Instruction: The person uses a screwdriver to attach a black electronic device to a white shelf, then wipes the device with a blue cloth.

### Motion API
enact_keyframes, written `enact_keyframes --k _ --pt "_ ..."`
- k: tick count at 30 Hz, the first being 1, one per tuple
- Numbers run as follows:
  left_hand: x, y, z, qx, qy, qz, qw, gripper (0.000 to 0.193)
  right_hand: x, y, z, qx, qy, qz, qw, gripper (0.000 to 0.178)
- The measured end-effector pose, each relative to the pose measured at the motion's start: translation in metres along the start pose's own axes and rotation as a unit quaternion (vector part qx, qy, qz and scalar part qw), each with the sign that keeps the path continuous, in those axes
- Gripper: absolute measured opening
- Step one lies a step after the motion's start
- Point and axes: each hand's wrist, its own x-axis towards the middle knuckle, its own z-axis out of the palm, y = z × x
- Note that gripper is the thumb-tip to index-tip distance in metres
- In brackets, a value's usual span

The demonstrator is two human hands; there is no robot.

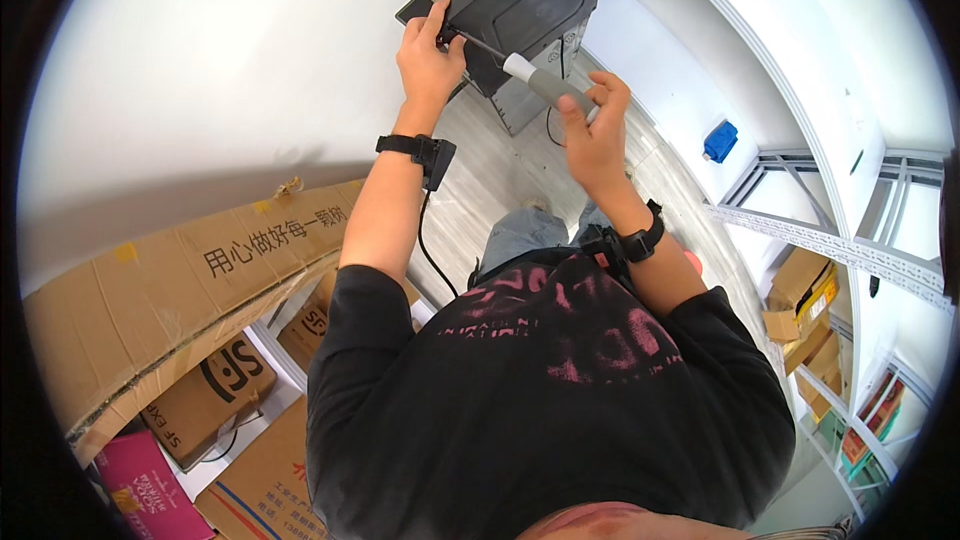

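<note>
A screwdriver (pixel 548 85) with a grey and white handle and a thin metal shaft slants across the upper middle. The butt of its handle lies between the thumb and curled fingers of my right hand (pixel 598 135). Its shaft reaches up and left to my left hand (pixel 432 55), where the tip is hidden. My left thumb and fingers are closed around a small dark part at the lower left corner of a large machine with a beige cover and a black panel (pixel 530 0). What exactly they pinch is too small to make out.
Below the machine stands a pale metal housing (pixel 522 105) with dark cables. White shelving (pixel 830 225) with cardboard boxes (pixel 800 295) runs along the right, with a blue object (pixel 720 141) nearby. A long cardboard carton (pixel 190 280) and more boxes (pixel 215 400) stand at lower left, beside a white wall.
</note>
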Motion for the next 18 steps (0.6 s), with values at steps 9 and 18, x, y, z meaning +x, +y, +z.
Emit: enact_keyframes --k 9,18 --pt "0.001 0.001 0.0 0.009 0.004 0.012 1.0 0.056 -0.001 0.0 0.004 -0.075 0.031 -0.138 0.987 0.039" --pt "0.001 0.003 -0.001 0.012 0.009 0.019 1.0 0.054 -0.001 -0.003 -0.001 -0.066 -0.027 0.012 0.997 0.038"
